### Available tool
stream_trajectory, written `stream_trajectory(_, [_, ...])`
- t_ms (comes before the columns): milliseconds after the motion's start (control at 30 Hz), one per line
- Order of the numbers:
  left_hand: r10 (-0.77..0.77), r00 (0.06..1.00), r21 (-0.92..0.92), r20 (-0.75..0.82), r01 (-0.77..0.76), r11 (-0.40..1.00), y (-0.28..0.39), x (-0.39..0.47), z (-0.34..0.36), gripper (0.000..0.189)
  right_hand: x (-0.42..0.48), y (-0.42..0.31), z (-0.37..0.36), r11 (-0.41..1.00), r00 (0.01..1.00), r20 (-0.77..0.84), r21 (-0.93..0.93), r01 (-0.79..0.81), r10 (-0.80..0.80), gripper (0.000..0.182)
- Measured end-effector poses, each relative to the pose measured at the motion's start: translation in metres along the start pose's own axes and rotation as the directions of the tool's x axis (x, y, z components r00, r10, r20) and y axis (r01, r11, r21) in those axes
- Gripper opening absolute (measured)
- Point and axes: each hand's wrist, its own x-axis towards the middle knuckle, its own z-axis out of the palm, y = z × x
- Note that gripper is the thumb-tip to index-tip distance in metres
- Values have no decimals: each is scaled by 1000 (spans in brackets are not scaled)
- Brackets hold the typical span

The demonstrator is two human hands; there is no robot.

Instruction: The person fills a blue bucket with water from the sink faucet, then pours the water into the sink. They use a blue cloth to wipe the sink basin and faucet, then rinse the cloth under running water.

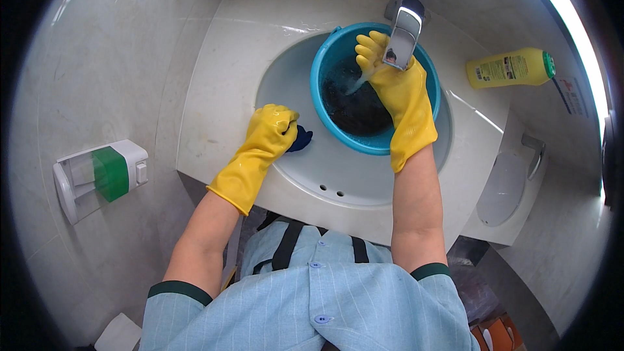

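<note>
My left hand [272, 129], in a yellow rubber glove, is closed around a bunched dark blue cloth [301, 139] at the left rim of the washbasin [312, 175]. A turquoise plastic bucket [319, 109] stands in the basin with dark-looking water [358, 112] inside. Over the bucket, my gloved right hand [385, 66] is palm up beneath the spout of the chrome faucet [403, 34]. Its fingers are slightly curled and nothing shows in it, though the spout hides part of the palm. A stream of water [358, 84] runs off the glove into the bucket.
On the counter [219, 83] at right is a yellow bottle [509, 68] with a green cap. A soap dispenser [102, 178] is fixed to the left wall. A second, smaller basin [502, 190] with its own faucet [535, 156] is at far right.
</note>
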Motion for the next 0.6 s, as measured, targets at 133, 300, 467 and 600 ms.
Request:
stream_trajectory(133, [4, 1000, 0, -7, -4, 1000, 0, 0, 0, 8, -2, -3, 1, 1000, 1000, -7, -13, 11, -11, 42])
stream_trajectory(300, [0, 1000, -2, 6, 0, 1000, 2, 1, -1, 9, -1, -5, 3, 999, 1000, -25, -42, 6, -7, 44])
stream_trajectory(467, [-1, 1000, 18, 8, 0, 1000, 0, -1, 0, 9, -3, -11, 6, 988, 998, -12, -143, 64, -66, 45])
stream_trajectory(600, [3, 1000, 16, 19, -4, 1000, -1, -1, 1, 10, -1, -7, 5, 989, 997, 3, -131, 71, -71, 46])
